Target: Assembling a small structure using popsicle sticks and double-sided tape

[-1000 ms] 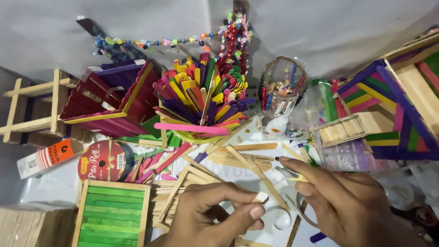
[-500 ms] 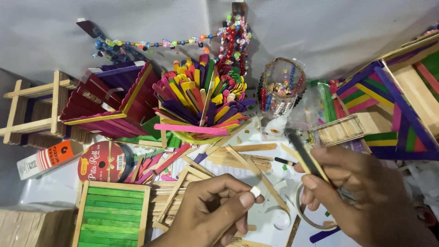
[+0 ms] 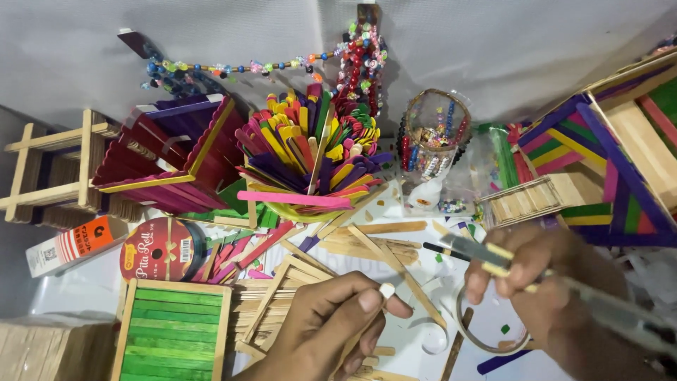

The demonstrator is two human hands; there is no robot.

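My left hand (image 3: 331,328) sits low in the middle, fingers curled around a plain wooden craft stick (image 3: 356,342), thumb and forefinger pinching a small white piece (image 3: 386,290). My right hand (image 3: 546,282) is at the lower right, gripping a slim yellow and grey cutter knife (image 3: 479,252) whose dark tip points left toward the loose sticks. Plain wooden sticks (image 3: 374,243) lie scattered on the white surface between and above both hands.
A cup of coloured sticks (image 3: 310,162) stands in the middle, with a red-purple stick box (image 3: 169,155), a glass jar of beads (image 3: 430,137), a bead string (image 3: 233,69), a green stick panel (image 3: 173,331), a ribbon spool (image 3: 159,250), a tape ring (image 3: 486,324) and striped stick structures (image 3: 606,155).
My right hand has lifted the cutter knife and drawn back to the right, away from the sticks. My left hand has closed more tightly around its stick and stays low.
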